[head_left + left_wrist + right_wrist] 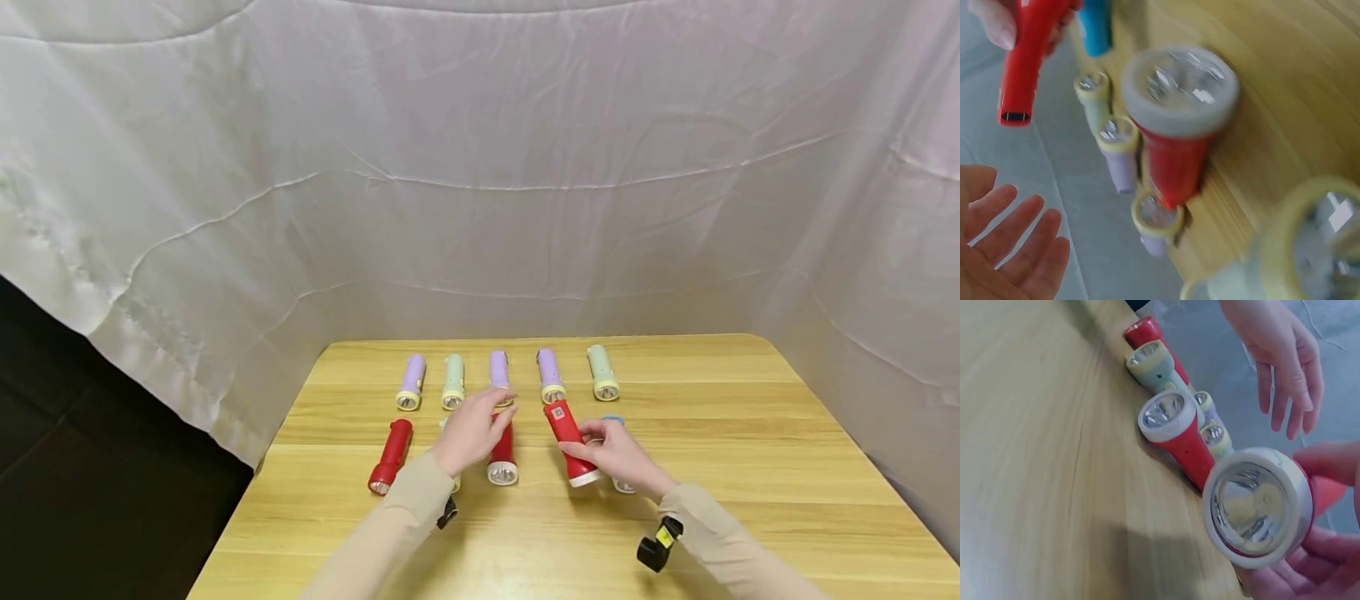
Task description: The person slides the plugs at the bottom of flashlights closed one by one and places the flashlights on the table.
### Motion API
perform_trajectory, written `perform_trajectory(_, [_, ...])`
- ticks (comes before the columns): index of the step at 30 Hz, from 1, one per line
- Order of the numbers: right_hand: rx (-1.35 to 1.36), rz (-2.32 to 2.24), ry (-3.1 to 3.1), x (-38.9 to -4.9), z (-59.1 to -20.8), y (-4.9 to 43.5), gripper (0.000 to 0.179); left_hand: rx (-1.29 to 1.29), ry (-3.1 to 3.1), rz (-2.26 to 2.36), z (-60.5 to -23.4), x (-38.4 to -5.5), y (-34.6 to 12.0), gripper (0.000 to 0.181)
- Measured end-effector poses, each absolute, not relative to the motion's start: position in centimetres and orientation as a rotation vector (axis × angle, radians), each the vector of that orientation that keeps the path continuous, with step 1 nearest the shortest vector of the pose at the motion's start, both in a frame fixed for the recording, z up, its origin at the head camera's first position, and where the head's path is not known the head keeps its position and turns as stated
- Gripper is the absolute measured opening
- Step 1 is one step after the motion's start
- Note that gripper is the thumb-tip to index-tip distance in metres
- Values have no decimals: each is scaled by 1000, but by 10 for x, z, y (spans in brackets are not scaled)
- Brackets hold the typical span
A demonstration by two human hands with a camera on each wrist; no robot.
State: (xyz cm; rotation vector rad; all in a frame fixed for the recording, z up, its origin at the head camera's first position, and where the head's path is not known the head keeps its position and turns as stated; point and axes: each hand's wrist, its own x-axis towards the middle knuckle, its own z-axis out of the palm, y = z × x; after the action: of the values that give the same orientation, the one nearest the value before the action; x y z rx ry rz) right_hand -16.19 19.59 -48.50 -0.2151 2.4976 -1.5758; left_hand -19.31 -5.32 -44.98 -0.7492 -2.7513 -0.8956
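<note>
My right hand (pixel 617 452) grips a red flashlight (pixel 568 442) with a white head, held above the table; its lens faces the camera in the right wrist view. My left hand (pixel 472 427) hovers with fingers extended and holds nothing, as the left wrist view (pixel 1013 244) also shows. Just by the left hand lies a second red flashlight with a white head (pixel 502 462). A green flashlight (pixel 1157 367) with a yellow rim is mostly hidden under the left arm in the head view. Behind my right hand, a blue flashlight (pixel 1094 28) is partly covered.
An all-red flashlight (pixel 392 457) lies at the left of the front row. Along the back stand several purple (pixel 412 379) and green (pixel 601 371) flashlights in a row on the wooden table (pixel 787 467). Grey cloth (pixel 525 250) hangs behind the table.
</note>
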Motion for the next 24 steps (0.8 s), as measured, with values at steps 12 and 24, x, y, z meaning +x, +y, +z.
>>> perform_trajectory(12, [152, -1516, 2552, -170, -488, 174, 39, -729, -2791, -665, -458, -192, -77, 34])
perform_trajectory(24, [204, -1417, 2485, -182, -498, 165, 34, -698, -2841, -586, -467, -192, -86, 37])
